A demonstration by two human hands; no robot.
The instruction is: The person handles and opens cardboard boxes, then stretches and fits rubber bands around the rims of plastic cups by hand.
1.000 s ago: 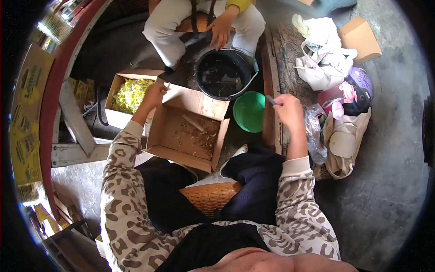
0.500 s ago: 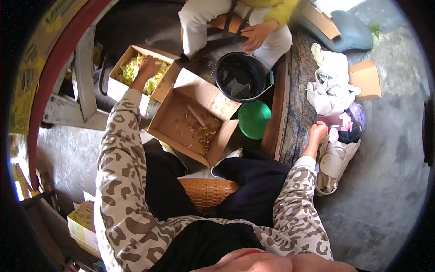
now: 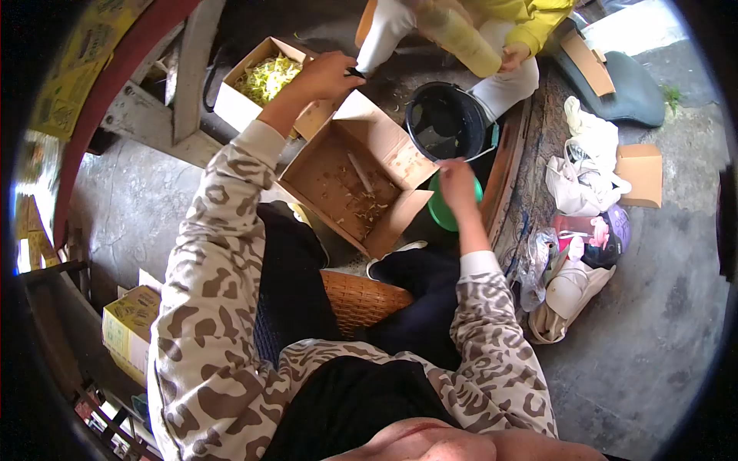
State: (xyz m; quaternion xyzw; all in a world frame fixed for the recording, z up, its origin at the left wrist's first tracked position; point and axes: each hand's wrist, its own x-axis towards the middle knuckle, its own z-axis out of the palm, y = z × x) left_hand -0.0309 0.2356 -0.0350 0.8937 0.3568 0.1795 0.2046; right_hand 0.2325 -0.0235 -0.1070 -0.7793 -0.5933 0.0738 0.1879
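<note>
My left hand (image 3: 327, 77) is closed around a small black object (image 3: 354, 73), too small to name. It is raised beside the cardboard box of yellow-green shreds (image 3: 269, 78). My right hand (image 3: 459, 187) is over the green basin (image 3: 444, 206), fingers curled and slightly blurred; whatever they hold, if anything, I cannot make out. Between my hands, an open cardboard box (image 3: 323, 173) contains a pale strip (image 3: 360, 173) and scattered shreds. Just beyond my right hand stands a black bucket (image 3: 410, 115) with dark contents.
Across from me sits a person in a yellow sleeve (image 3: 538, 27), with a blurred pale-yellow object (image 3: 465, 46) near their hand. A worn wooden edge (image 3: 511, 173) runs along the right. White bags (image 3: 576, 184), a beige bag (image 3: 569, 296) and a cardboard piece (image 3: 639, 175) lie farther right.
My left hand has left the shreds and moved right, now with the black object. My right hand has come from beside the bags to the green basin. A pale-yellow object has appeared near the other person.
</note>
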